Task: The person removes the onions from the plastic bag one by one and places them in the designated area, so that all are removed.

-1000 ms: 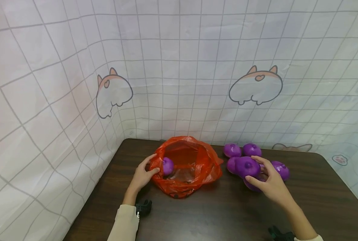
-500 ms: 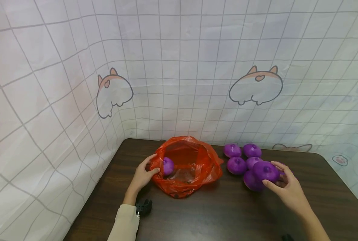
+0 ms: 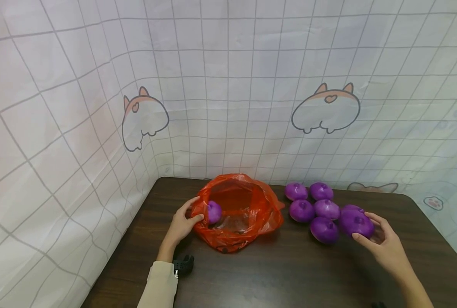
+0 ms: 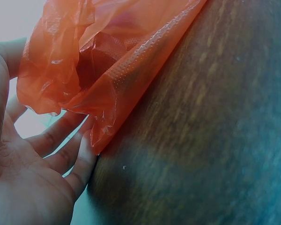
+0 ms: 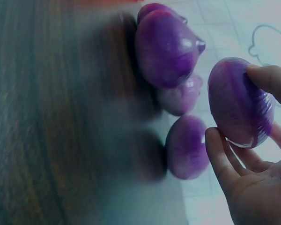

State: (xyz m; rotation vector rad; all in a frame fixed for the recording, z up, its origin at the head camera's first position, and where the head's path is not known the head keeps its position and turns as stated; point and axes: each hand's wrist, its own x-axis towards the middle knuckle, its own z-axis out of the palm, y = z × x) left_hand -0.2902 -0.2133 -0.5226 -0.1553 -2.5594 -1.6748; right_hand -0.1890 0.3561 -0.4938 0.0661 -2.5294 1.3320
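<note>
My left hand [image 3: 183, 222] grips the left side of a red plastic bag [image 3: 232, 241], whose mouth faces up and toward me. One purple onion [image 3: 214, 212] shows inside it near that hand. In the left wrist view, fingers [image 4: 68, 154] lie against the crumpled film of the bag. On the right, my right hand [image 3: 387, 246] holds another onion [image 5: 241, 103] between thumb and fingertips. In the head view the held onion overlaps one onion [image 3: 352, 208] behind it. Several more onions [image 3: 301, 211] stand in a cluster to its left.
Everything is on a dark wooden table [image 3: 259, 278] with rounded far corners. A white gridded cloth [image 3: 228, 107] with cartoon animals hangs behind it and along the left side. A black strap [image 3: 184, 265] is at my left wrist.
My right hand has carried its onion rightward, from over the middle of the cluster to the cluster's right end. My left hand and the bag have stayed in place.
</note>
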